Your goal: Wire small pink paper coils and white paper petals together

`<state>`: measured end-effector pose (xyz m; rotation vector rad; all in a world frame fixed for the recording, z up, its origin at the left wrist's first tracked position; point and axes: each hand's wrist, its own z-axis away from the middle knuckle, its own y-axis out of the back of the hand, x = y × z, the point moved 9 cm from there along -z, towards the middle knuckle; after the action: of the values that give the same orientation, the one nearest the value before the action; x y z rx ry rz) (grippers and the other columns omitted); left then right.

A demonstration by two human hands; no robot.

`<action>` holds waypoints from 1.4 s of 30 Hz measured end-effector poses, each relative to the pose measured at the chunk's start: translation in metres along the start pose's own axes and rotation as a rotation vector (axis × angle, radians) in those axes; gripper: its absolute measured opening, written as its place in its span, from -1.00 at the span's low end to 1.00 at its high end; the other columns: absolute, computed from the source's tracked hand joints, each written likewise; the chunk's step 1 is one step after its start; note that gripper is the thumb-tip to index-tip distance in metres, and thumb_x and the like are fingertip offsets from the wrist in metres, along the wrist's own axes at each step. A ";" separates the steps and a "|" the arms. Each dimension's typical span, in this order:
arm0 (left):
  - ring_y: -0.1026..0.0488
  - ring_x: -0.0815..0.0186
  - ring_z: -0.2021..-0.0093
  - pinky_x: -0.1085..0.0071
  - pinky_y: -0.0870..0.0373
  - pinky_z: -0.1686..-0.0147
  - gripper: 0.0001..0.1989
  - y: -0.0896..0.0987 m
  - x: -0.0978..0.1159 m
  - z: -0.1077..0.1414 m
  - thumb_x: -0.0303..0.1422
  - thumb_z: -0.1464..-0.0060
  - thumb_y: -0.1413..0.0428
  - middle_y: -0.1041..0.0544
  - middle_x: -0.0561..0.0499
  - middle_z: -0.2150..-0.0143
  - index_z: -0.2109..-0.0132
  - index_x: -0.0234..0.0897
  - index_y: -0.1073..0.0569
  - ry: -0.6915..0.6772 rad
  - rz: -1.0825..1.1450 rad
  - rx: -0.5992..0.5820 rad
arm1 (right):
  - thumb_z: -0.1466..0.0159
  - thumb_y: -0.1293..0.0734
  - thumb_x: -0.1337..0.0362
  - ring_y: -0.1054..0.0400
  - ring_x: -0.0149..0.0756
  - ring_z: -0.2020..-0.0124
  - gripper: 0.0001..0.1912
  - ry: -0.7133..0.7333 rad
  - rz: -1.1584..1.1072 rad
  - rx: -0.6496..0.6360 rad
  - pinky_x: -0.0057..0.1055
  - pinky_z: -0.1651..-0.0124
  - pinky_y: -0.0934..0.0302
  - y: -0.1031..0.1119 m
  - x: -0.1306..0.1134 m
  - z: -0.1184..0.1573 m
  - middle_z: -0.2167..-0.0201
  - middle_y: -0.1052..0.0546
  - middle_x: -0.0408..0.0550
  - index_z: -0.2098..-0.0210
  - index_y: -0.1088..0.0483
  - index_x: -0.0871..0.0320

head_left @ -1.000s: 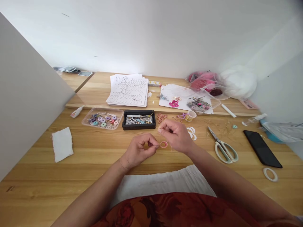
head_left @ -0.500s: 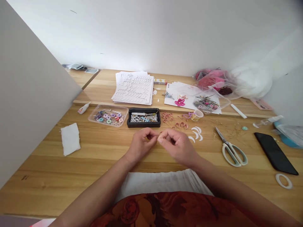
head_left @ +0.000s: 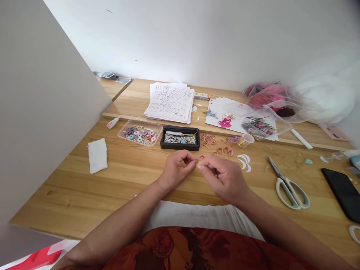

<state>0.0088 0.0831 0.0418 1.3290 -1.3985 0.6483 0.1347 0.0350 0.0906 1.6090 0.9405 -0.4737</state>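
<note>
My left hand (head_left: 180, 168) and my right hand (head_left: 223, 176) meet fingertip to fingertip over the wooden table. Both are closed in a pinch. A small reddish-pink loop (head_left: 201, 157) shows between the fingertips; its lower part is hidden by the fingers. Just beyond my hands stands a black tray (head_left: 165, 147) of silver beads with a white pen-like tool (head_left: 173, 133). Several pink wrapped loops (head_left: 208, 140) lie to the right of the tray. White crescent pieces (head_left: 244, 162) rest to the right of my right hand.
Scissors (head_left: 289, 187), a black phone (head_left: 341, 193) and a white ring (head_left: 354, 234) lie at right. At left are a white cloth (head_left: 98, 155), a glue bottle (head_left: 113, 122) and a clear bead box (head_left: 120, 134). Behind are cut paper sheets (head_left: 170, 103), a magenta flower (head_left: 225, 122) and plastic bags (head_left: 267, 98).
The view has shifted left, so the table's things appear further right. Both hands keep their pinch, and the reddish loop now shows more clearly between them.
</note>
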 end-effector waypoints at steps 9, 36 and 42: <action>-0.49 0.35 0.39 0.42 -0.43 0.32 -0.93 0.006 -0.002 0.001 -0.41 -0.11 -0.20 -0.61 -0.02 0.39 0.35 -0.29 -0.54 0.023 0.118 0.059 | -0.31 -0.31 0.18 -0.07 -0.43 0.57 -0.74 -0.246 -0.219 -0.078 -0.43 0.49 0.02 -0.028 0.046 0.001 0.61 -0.27 -0.24 0.49 -0.34 0.11; -0.58 0.31 0.25 0.35 -0.55 0.17 -0.83 -0.008 -0.008 0.002 -0.29 -0.13 -0.25 -0.64 -0.08 0.28 0.32 -0.31 -0.50 0.137 0.470 0.008 | -0.15 -0.42 0.19 -0.35 -0.36 0.40 -0.78 -0.394 -0.478 -0.102 -0.43 0.42 -0.21 -0.031 0.056 0.006 0.35 -0.52 -0.10 0.23 -0.43 0.11; -0.56 0.30 0.25 0.38 -0.52 0.20 -0.90 -0.011 -0.008 0.004 -0.38 -0.11 -0.23 -0.63 -0.09 0.28 0.33 -0.30 -0.49 0.097 0.360 -0.026 | -0.18 -0.41 0.24 -0.43 -0.21 0.18 -0.75 -0.225 -0.209 -0.030 -0.39 0.34 -0.26 0.010 0.029 -0.016 0.21 -0.56 0.01 0.13 -0.50 0.11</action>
<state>0.0166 0.0799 0.0308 1.0181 -1.5750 0.9171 0.1570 0.0588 0.0801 1.4027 0.9427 -0.7654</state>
